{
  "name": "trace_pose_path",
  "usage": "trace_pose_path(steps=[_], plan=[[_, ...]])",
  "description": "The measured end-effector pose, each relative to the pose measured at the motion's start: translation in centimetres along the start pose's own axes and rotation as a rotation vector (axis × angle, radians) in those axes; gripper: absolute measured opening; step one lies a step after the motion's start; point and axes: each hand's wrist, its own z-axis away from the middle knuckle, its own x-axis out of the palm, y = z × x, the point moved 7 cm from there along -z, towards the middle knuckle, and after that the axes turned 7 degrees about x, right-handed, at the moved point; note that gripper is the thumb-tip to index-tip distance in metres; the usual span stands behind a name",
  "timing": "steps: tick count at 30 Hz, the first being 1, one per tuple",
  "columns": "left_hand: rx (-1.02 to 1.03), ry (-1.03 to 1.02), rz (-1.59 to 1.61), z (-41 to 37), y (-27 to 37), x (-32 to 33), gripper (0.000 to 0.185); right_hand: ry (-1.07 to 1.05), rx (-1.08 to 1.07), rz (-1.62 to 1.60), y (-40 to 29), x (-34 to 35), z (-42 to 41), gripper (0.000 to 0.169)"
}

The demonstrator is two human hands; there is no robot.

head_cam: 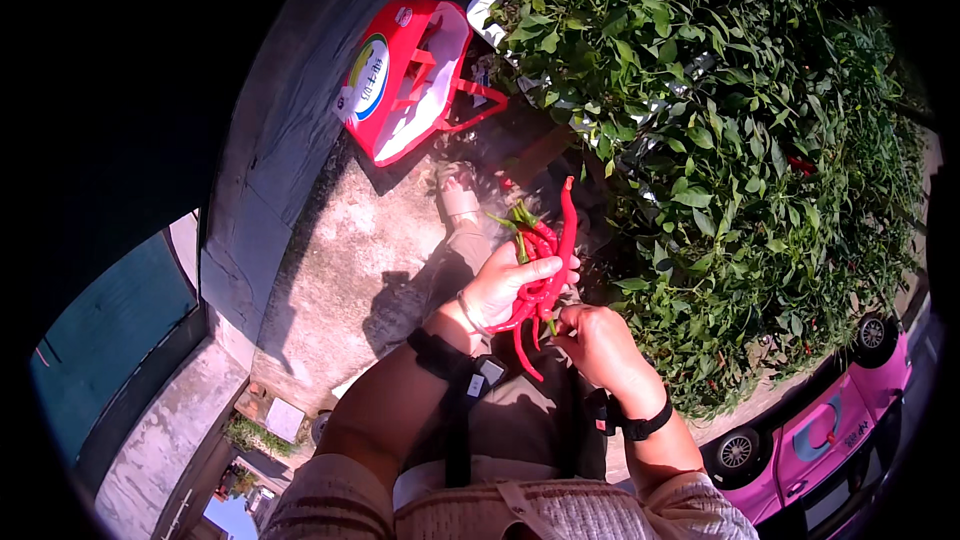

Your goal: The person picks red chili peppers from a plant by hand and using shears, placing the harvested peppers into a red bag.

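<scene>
A bunch of long red chili peppers [566, 232] is held in my left hand [501, 286], with the thumb pressed across it. Some peppers show green stems beyond the thumb, and several red tips hang below the palm. The longest pepper points away from me. Close beside the bunch, my right hand [604, 345] has its fingers curled and pinches the green stem [553, 326] of one pepper at the near end. The fingertips of the right hand are partly hidden.
Leafy pepper plants [697, 187] grow densely on the right, beside a white container edge [499, 4]. A red carrier bag [382, 82] gapes on the concrete ground [345, 240] near a wall [262, 165]. A pink car [817, 435] stands at lower right. My sandaled foot [459, 199] is ahead.
</scene>
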Motion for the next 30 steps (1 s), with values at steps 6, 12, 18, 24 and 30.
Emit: trace_pose_path(steps=[6,12,18,24,30], plan=[[0.201,0.22,-0.075,-1.7,5.3,-9.4,0.02,-0.222,0.077,-0.881,0.3,1.5,-11.8,0.048],[0.497,0.364,0.023,-5.4,7.9,-15.2,0.042,-0.223,0.068,-1.4,-4.8,8.7,-23.3,0.057],[0.475,0.545,0.016,-9.0,11.7,-21.2,0.07,-0.013,0.197,-1.432,-3.3,12.0,-29.8,0.038],[0.387,0.538,0.009,-12.6,15.0,-28.1,0.037,0.239,0.321,-1.484,0.4,10.1,-35.0,0.013],[0.451,0.547,-0.183,-16.4,19.2,-33.4,0.045,0.253,0.369,-1.357,1.0,8.3,-39.2,0.01]])
